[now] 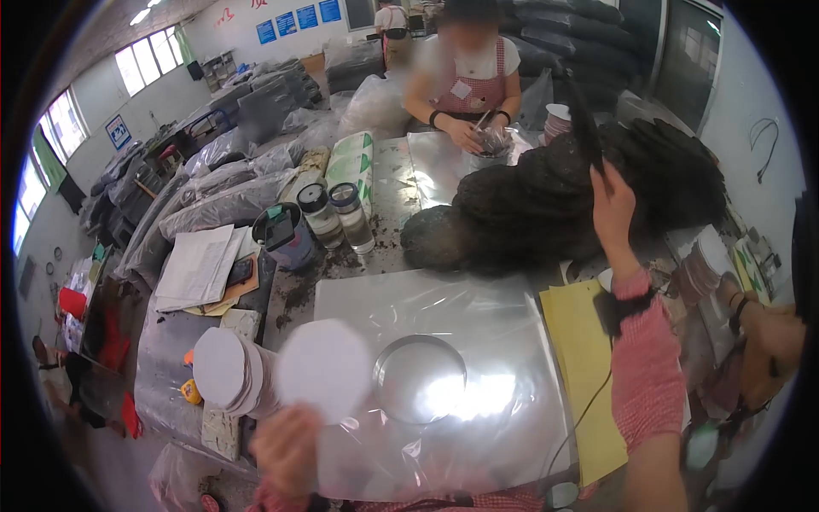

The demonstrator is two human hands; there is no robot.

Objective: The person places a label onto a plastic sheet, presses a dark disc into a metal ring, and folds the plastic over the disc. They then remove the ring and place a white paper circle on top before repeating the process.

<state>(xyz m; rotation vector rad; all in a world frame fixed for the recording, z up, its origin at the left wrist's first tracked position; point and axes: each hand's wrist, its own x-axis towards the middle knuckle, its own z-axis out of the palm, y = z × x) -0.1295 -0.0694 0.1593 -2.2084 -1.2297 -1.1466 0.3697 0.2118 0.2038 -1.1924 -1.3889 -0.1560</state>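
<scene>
My left hand [288, 445] pinches a white paper disc [324, 369] by its lower edge, above the left part of a clear plastic sheet [367, 299]. On that sheet lies a thin round ring [378, 382]. A stack of similar white discs [220, 367] stands left of my left hand. My right hand [614, 209] is raised at the right, closed on the lower end of a dark, flat, thin piece [585, 124] seen nearly edge-on. Beside and behind it spreads a large pile of dark, round, flat cakes [537, 200].
Yellow sheets [576, 367] lie right of the plastic. Two lidded jars [351, 218] and a dark tub [286, 243] stand at the left, near papers and a phone [241, 271]. Across the table a person [478, 77] handles something in a small container. Another person's arm [772, 333] shows far right.
</scene>
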